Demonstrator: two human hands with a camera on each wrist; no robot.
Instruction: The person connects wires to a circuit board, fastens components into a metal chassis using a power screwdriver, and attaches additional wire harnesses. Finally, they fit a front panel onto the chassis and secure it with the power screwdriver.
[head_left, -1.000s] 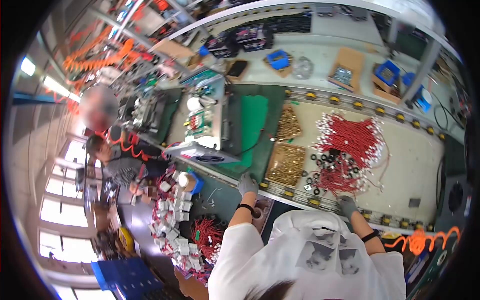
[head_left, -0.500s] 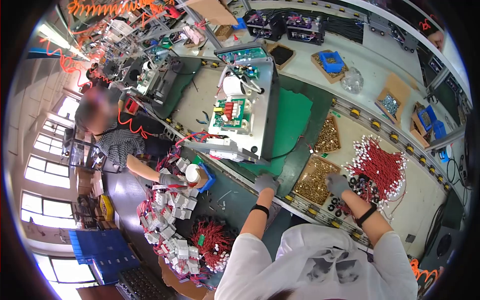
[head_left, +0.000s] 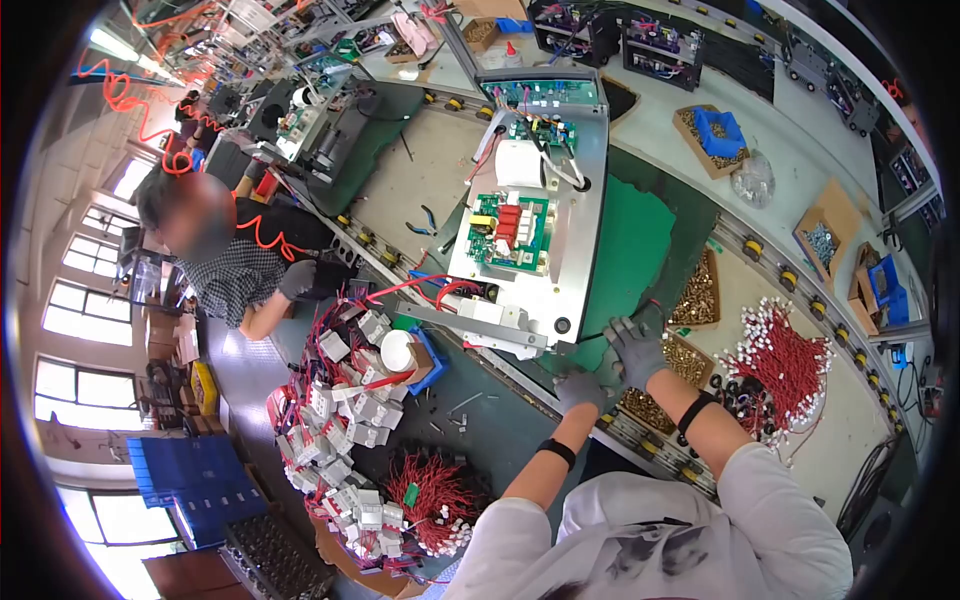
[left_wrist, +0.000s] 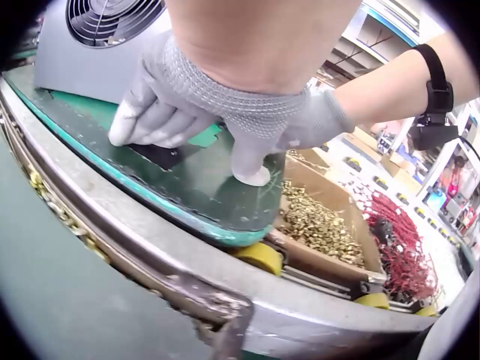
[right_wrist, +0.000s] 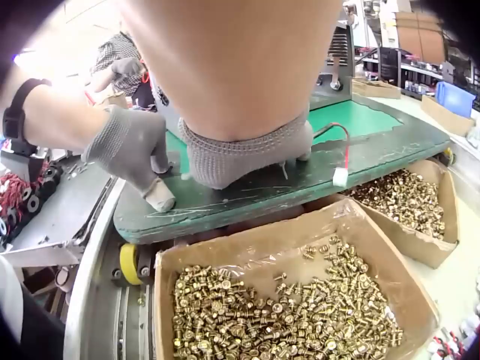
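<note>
Both hands wear grey gloves and rest on the dark green pallet (head_left: pixel 690 220), close beside each other. My left hand (head_left: pixel 580 390) is at the pallet's near edge. In the left wrist view its fingers reach out over a flat black piece (left_wrist: pixel 156 156), thumb spread onto the pallet. My right hand (head_left: pixel 636 352) lies farther right with fingers spread; the right wrist view hides them behind the wrist. A black cable with a white connector (right_wrist: pixel 340 177) runs out beside it. Left of the hands, an opened metal chassis (head_left: pixel 575 240) with a circuit board (head_left: pixel 510 232) stands on the pallet.
Cardboard boxes of brass screws (right_wrist: pixel 397 277) adjoin the pallet's right side. Beyond lies a heap of red wires (head_left: pixel 785 355) with white connectors. Roller rails (head_left: pixel 640 440) edge the line. A pile of white connector blocks (head_left: pixel 350 430) is at lower left, near another person (head_left: pixel 215 280).
The right hand has come from near the red wires, over the screw box, to the pallet beside the left hand. The head view has shifted left; the other person's arm has drawn back.
</note>
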